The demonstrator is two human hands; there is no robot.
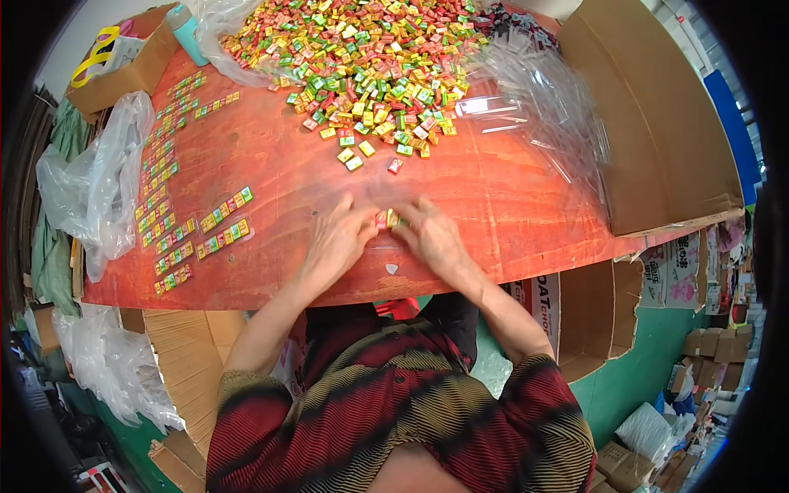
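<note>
In front of me my left hand [339, 237] and my right hand [434, 238] meet over the red table [312, 177]. A small red box [380, 220] is pinched at my left fingertips. Right beside it, a small yellow box [393, 218] sits at my right fingertips. Some fingers are blurred by motion. Just beyond the hands lies a loose red-and-white box [394, 166]. Farther off, a big heap of small red, yellow and green boxes [378, 66] spreads across the table.
Rows of joined little boxes [223, 238] lie at the left. Clear plastic sleeves [551, 107] are piled at the right, against a large cardboard box [649, 115]. Clear plastic bags [107, 181] hang over the left edge. A turquoise bottle [187, 34] stands by an open carton [136, 70].
</note>
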